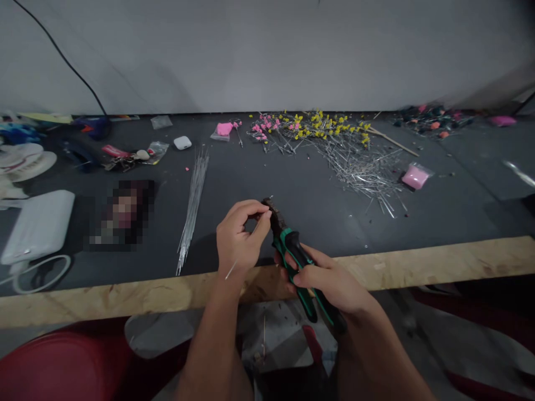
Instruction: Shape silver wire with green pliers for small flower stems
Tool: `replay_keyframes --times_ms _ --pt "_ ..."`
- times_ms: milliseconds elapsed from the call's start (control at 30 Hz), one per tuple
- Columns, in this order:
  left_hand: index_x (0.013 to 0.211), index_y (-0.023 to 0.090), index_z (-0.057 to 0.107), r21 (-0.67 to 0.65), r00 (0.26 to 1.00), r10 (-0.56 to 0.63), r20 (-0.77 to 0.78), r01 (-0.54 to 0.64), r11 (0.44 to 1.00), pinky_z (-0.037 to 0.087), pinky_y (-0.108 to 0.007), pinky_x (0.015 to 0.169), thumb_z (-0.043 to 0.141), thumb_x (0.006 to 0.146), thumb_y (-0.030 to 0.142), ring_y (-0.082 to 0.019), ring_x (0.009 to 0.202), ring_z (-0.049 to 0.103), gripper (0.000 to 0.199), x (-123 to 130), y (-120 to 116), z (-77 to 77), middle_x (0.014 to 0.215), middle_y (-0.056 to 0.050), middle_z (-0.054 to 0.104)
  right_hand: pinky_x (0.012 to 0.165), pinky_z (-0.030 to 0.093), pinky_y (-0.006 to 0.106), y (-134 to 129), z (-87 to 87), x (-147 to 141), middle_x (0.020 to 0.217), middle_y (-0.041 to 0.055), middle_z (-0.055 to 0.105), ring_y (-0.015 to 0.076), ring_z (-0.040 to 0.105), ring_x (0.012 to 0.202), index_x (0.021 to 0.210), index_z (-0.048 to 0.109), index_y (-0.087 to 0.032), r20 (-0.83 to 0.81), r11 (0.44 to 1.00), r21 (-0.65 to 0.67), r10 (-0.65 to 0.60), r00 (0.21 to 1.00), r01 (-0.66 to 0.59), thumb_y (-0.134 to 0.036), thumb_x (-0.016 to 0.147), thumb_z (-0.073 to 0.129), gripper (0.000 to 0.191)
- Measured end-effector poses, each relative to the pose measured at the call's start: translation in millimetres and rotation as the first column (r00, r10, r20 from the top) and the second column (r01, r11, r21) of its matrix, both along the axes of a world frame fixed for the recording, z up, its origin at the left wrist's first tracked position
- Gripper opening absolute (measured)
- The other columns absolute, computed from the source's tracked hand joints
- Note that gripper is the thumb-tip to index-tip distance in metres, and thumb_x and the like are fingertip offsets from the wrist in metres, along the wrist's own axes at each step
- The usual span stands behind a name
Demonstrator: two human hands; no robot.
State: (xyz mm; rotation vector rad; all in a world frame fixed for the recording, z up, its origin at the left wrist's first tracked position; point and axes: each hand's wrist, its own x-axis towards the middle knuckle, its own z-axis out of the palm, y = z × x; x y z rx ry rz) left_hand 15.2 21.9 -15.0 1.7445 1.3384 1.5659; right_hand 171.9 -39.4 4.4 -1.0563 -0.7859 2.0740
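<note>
We see a pair of metal pliers with black-and-green handles over the near edge of a dark grey tabletop. Our right hand is wrapped around its handles; our left hand pinches beside its head, seemingly on a thin silver wire whose near end shows above the wrist — the middle is hard to make out. Our fingertips partly cover the pliers' tip, so we cannot tell whether its jaws meet.

Just left lies a bundle of long straight silver wires; beyond it sits a small white rounded case. Farther back we have pink-tipped wires and yellow-tipped wires, running into a tangled silver wire heap, with a pink packet in clear plastic beside it. A pixelated patch hides something near a white rectangular block. The frame cuts off a red seat.
</note>
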Motion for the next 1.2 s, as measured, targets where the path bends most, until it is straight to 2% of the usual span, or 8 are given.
replay_keyframes --times_ms 200,400,533,767,1000,1100,1200 --pt "0.075 0.019 0.064 -0.027 0.990 0.044 0.134 -0.041 0.999 0.050 -0.023 0.066 0.067 0.075 0.016 -0.010 0.072 0.061 0.004 6.7 3.8 0.6 0.082 0.000 0.066 0.063 0.036 0.025 -0.3 -2.0 -5.4 0.089 0.0007 0.053 0.0131 0.046 0.074 0.076 0.052 -0.020 0.004 0.999 0.038 -0.027 1.000 0.026 -0.012 0.064 0.058 0.016" --pt "0.073 0.018 0.060 0.047 0.983 0.127 0.136 -0.134 0.990 0.049 -0.022 0.064 0.064 0.074 0.011 -0.009 0.071 0.061 0.008 12.1 5.9 3.0 0.082 0.000 0.066 0.065 0.036 0.025 0.1 -0.5 -9.8 0.087 0.0006 0.051 0.0129 0.045 0.075 0.075 0.049 -0.019 -0.042 0.999 0.026 -0.018 0.999 0.019 -0.011 0.063 0.058 0.017" --pt "0.074 0.017 0.058 0.067 0.973 0.176 0.151 -0.188 0.980 0.049 -0.022 0.062 0.064 0.072 0.010 -0.010 0.070 0.061 0.009 15.7 7.5 2.2 0.081 0.000 0.064 0.064 0.034 0.024 -0.5 -3.0 -11.0 0.084 0.0002 0.050 0.0121 0.043 0.072 0.077 0.049 -0.019 -0.016 0.998 0.055 -0.011 1.000 0.012 -0.012 0.064 0.057 0.017" --pt "0.068 0.017 0.051 -0.062 0.903 0.380 0.203 -0.375 0.925 0.047 -0.019 0.054 0.060 0.065 0.006 -0.008 0.060 0.059 0.015 27.2 10.5 6.4 0.072 0.002 0.063 0.053 0.026 0.023 -1.2 2.2 -19.9 0.067 -0.0052 0.036 0.0095 0.031 0.059 0.077 0.045 -0.020 0.145 0.988 0.149 0.009 0.989 -0.031 -0.012 0.069 0.052 0.013" --pt "0.070 0.016 0.055 -0.172 0.882 0.415 0.224 -0.383 0.908 0.049 -0.021 0.059 0.063 0.069 0.012 -0.009 0.065 0.062 0.009 25.1 13.2 2.6 0.076 0.001 0.065 0.056 0.028 0.023 4.1 7.1 -19.1 0.069 -0.0051 0.041 0.0101 0.035 0.062 0.080 0.051 -0.021 0.236 0.991 0.136 -0.026 0.971 -0.006 -0.022 0.073 0.059 0.011" --pt "0.072 0.015 0.056 -0.198 0.814 0.410 0.412 -0.359 0.912 0.050 -0.022 0.056 0.066 0.069 0.014 -0.009 0.060 0.060 0.010 16.6 17.3 0.3 0.074 0.002 0.063 0.060 0.030 0.023 7.0 9.6 -7.2 0.071 -0.0041 0.045 0.0112 0.039 0.065 0.080 0.055 -0.020 0.255 0.989 0.146 -0.004 0.967 -0.035 -0.024 0.072 0.060 0.010" --pt "0.073 0.015 0.058 -0.197 0.737 0.289 0.611 -0.212 0.957 0.051 -0.021 0.054 0.069 0.068 0.014 -0.009 0.061 0.062 0.012 7.7 18.1 -0.1 0.073 0.002 0.063 0.069 0.035 0.025 12.1 13.7 11.4 0.080 -0.0007 0.054 0.0153 0.048 0.078 0.081 0.061 -0.020 0.280 0.988 0.152 -0.024 0.960 -0.020 -0.027 0.071 0.061 0.012"
